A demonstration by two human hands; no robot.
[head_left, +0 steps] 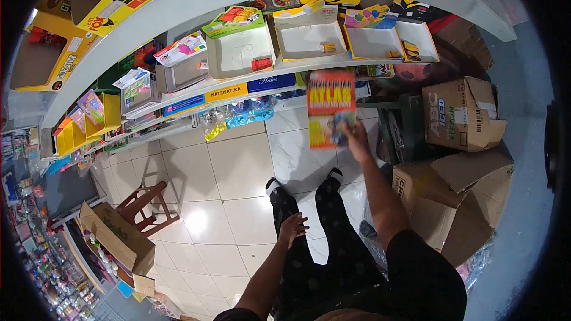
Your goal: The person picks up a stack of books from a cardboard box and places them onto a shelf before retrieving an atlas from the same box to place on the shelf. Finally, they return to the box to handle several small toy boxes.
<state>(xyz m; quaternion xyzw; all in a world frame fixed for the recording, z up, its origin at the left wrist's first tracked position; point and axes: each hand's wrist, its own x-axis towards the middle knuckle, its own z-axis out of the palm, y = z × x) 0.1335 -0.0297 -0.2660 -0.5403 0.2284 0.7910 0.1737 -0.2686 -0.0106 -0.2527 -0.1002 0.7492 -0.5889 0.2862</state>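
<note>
My right hand (354,137) grips an orange-red atlas (331,107) by its lower right corner, and motion blurs the cover. The book is held out in front of the shelf, its yellow title facing up at me. Lower down, my left hand (293,229) hangs in front of my thigh with loosely bent fingers apart and nothing in them. Beyond the atlas, the shelf carries open display boxes, among them a white-lined box (310,38) and a green-edged box (239,53), each with a small item inside.
Cardboard boxes, one marked ABC (455,113) and an open one (455,196), stand at my right. A brown plastic stool (144,207) and another open carton (119,241) are on the left. Books (226,91) line the lower shelf. Glossy tiles (244,169) cover the floor.
</note>
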